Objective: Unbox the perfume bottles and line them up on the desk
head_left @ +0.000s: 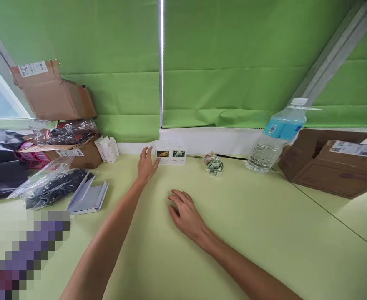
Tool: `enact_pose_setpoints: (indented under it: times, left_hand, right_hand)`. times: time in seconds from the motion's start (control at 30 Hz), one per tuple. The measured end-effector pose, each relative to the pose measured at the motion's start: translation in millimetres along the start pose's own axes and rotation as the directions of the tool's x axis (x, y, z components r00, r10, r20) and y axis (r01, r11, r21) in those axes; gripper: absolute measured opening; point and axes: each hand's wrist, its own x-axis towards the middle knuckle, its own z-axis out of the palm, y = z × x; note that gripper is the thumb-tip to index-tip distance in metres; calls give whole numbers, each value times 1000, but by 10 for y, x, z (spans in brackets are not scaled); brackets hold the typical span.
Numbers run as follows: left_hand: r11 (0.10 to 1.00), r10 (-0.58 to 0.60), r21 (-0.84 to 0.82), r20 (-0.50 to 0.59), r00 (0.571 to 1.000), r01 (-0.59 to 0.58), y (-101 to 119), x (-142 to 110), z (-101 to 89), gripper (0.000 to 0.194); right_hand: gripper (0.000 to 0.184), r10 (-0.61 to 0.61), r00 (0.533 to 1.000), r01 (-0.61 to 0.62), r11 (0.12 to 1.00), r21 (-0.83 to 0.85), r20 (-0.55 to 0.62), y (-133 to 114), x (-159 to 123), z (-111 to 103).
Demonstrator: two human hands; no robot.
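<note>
My left hand reaches to the back of the table, beside two small white boxes standing upright side by side. Its thumb is at the lower left corner of the left box, which has a yellow flower picture; I cannot tell if they touch. The right box carries a white flower picture. The fingers of that hand are apart. Nearer to me, my right hand rests low over the table, fingers loosely spread and holding nothing. Right of the boxes lies a shiny, clear and gold trinket.
On the right stand a large water bottle and an open cardboard box. At left are stacked cartons, a white carton, a plastic bag of dark material and an open white box. Green blinds hang behind.
</note>
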Motion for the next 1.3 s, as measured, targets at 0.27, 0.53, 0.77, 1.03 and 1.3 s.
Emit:
enact_pose_setpoints:
  times: [0.27, 0.53, 0.77, 1.03, 1.3]
  left_hand:
    - [987, 143, 64, 95, 985, -150, 296, 164, 73, 50]
    - [990, 132, -76, 192, 973, -119, 268, 251, -145, 39]
    - [961, 97, -277, 324, 941, -4, 306, 110, -484, 37]
    - [819, 171, -544, 532, 829, 181, 612, -591, -1019, 38]
    - [567, 80, -694, 582, 809, 443, 730, -1091, -1121, 40]
  right_hand:
    - [26, 22, 1000, -22, 1000, 17, -8, -8, -2, -8]
    - [23, 23, 999, -23, 1000, -4, -23, -6, -1, -15]
    - [29, 13, 994, -10, 1000, 24, -104, -2, -3, -50]
    - [34, 37, 923, 54, 973, 223, -384, -105, -64, -296]
    - [33, -45, 959, 119, 961, 251, -281, -216, 42, -599]
